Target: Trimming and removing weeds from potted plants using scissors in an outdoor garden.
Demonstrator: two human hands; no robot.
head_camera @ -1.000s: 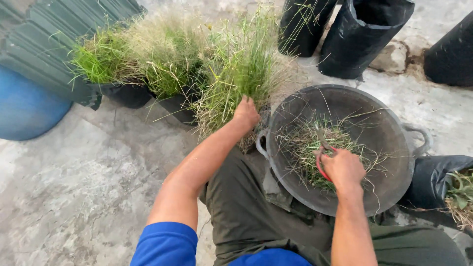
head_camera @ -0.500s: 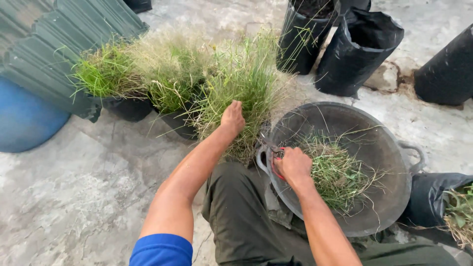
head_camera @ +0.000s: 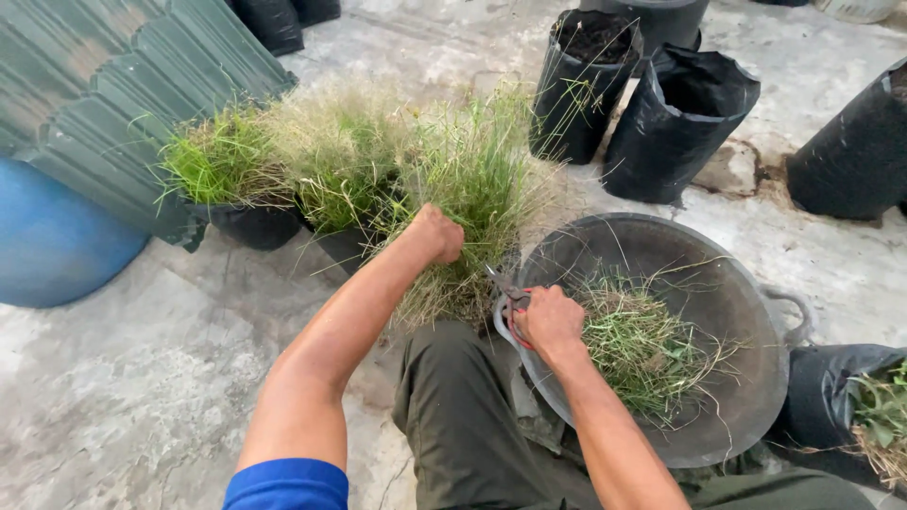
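Two hands, left hand (head_camera: pixel 436 233) gripping one grass clump (head_camera: pixel 472 179), right hand (head_camera: pixel 548 319) fingers closed around red-handled shears (head_camera: pixel 508 300)

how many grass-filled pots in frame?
3, in a row: left pot beside the green sheet, middle pot, and the clump gripped by the left hand, its pot hidden.

- Short blue fabric sleeve (head_camera: pixel 288 484) on left upper arm; forearms bare below it.
- Left hand (head_camera: pixel 436 232) & right hand (head_camera: pixel 548 319): no gloves, rings or watch.
- Olive-green cloth trousers (head_camera: pixel 463 425), creased over thighs, w/ a seam showing.
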